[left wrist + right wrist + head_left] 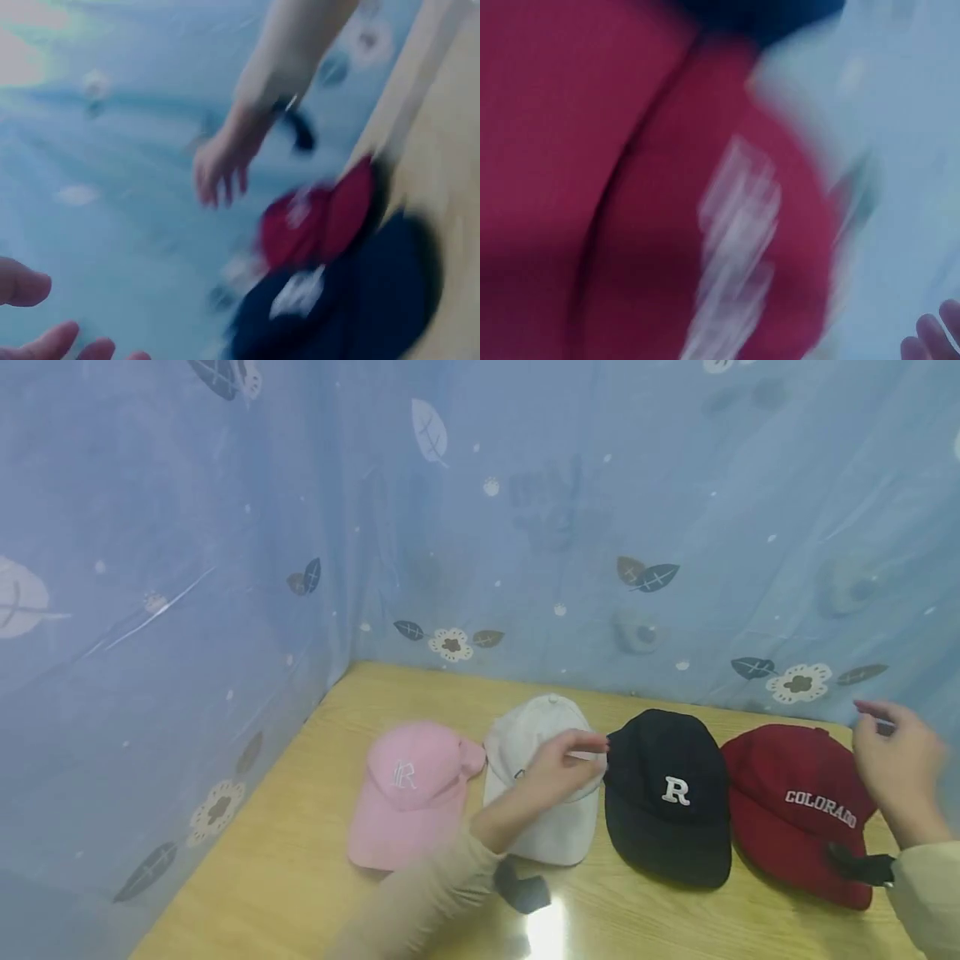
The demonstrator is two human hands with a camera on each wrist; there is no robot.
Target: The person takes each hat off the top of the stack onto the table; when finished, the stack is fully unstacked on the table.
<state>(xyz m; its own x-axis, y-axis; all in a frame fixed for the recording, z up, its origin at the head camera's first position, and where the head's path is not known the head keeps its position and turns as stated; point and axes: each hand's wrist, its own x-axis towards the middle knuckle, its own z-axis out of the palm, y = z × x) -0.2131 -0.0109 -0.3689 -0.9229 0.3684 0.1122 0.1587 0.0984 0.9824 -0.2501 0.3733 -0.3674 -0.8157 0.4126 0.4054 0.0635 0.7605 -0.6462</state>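
Four caps would be several: a pink cap (420,793), a white cap (555,835), a black cap (666,827) with a white R and a red cap (795,793) lettered COLORADO form a row. My left hand (551,768) hovers over the white cap, hiding part of its front; its fingers are extended and hold nothing. At the right end, my right hand (900,760) is raised beside the red cap, fingers loosely bent, nothing in them. Blurred, the red cap (727,187) fills much of the right wrist view, with fingertips (930,341) at the corner.
The caps lie on a wooden table (315,827). Behind and to the left hangs a blue curtain (525,527) printed with leaves and flowers. A dark strap (862,864) is on the right wrist and a dark piece (521,889) hangs below the left wrist.
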